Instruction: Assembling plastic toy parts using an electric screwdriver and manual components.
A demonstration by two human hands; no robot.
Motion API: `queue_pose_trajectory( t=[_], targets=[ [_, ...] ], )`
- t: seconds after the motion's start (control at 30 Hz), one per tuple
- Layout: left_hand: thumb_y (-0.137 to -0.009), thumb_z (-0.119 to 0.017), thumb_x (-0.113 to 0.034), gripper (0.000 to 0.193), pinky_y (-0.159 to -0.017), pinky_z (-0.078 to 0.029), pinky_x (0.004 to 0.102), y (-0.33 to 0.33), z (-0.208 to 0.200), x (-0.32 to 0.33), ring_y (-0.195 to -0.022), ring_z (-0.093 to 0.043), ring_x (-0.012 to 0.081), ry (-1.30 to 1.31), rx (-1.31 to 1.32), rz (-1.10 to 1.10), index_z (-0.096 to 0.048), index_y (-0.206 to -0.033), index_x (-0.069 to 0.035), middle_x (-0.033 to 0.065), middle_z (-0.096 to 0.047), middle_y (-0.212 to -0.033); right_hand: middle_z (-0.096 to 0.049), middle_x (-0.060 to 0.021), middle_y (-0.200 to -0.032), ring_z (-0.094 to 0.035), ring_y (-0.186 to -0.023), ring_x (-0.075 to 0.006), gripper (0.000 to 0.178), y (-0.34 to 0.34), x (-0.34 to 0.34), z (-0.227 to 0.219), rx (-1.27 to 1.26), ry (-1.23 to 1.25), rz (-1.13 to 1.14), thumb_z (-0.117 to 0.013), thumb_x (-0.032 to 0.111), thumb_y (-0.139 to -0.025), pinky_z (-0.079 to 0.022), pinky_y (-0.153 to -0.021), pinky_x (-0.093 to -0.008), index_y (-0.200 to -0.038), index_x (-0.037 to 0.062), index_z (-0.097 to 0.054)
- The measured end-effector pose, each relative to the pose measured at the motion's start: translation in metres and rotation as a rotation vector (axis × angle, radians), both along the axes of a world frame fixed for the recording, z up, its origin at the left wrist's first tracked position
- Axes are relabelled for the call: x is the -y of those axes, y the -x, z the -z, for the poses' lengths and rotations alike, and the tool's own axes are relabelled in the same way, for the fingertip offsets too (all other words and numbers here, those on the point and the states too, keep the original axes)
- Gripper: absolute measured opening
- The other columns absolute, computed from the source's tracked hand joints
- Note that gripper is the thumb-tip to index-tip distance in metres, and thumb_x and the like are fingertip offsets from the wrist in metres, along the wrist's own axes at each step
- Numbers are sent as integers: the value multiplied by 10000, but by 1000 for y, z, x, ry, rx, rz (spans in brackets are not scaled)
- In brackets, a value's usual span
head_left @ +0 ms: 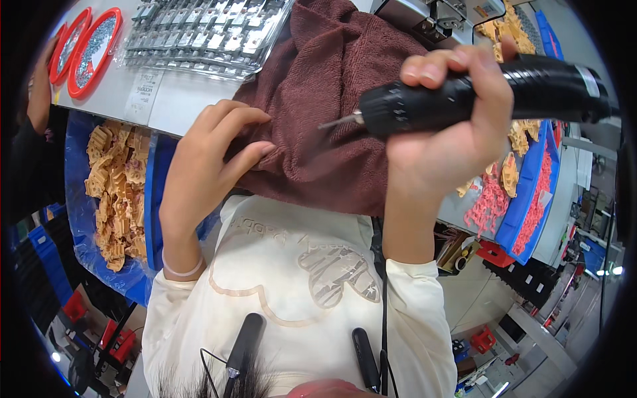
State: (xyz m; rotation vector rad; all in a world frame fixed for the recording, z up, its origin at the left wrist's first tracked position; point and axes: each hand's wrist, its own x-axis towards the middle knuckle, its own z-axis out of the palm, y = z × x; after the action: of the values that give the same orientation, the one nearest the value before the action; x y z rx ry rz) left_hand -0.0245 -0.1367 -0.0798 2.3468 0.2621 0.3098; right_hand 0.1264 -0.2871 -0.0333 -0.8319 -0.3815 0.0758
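Observation:
My right hand (458,132) is wrapped round a black electric screwdriver (424,106), lifted above the brown towel (318,79). Its thin metal bit points left, over the cloth. My left hand (206,159) rests at the towel's left edge. Thumb and forefinger there are bent and apart, touching the cloth, with no tool or part visible between them; its other fingers are partly hidden. The towel lies rumpled over the table's front edge, close to my body.
At far left stands a clear tray (199,40) of small metal parts, beside red-rimmed round dishes (96,53). A blue bin (113,199) holds tan plastic parts. To the right are pink pieces (488,205), a blue tray (524,205) and a metal device (431,20) at the back.

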Motion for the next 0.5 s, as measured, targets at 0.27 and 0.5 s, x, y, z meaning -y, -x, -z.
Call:
queue_pose_trajectory(
  t=[0.27,0.5],
  targets=[
    [-854,-679,-80,147,-733,-475,379,0,16,0,-827,-594,309,39,43,12,-608,-965,-14,105,-605,-924,-542,-86,-724,-572,-562,-194,506,10,-27,13,46,-102,-78,-644,36,-827,-514,-565,-373,-1275,93,-416],
    [-846,-715,-215,296,-733,-488,378,9,-2,2,-883,-611,328,35,-64,-55,-603,-1013,3,142,-609,-967,-551,-86,-734,-574,-558,-188,474,7,-27,22,52,82,46,-638,35,-839,-510,-560,-366,-1261,78,-429]
  ],
)
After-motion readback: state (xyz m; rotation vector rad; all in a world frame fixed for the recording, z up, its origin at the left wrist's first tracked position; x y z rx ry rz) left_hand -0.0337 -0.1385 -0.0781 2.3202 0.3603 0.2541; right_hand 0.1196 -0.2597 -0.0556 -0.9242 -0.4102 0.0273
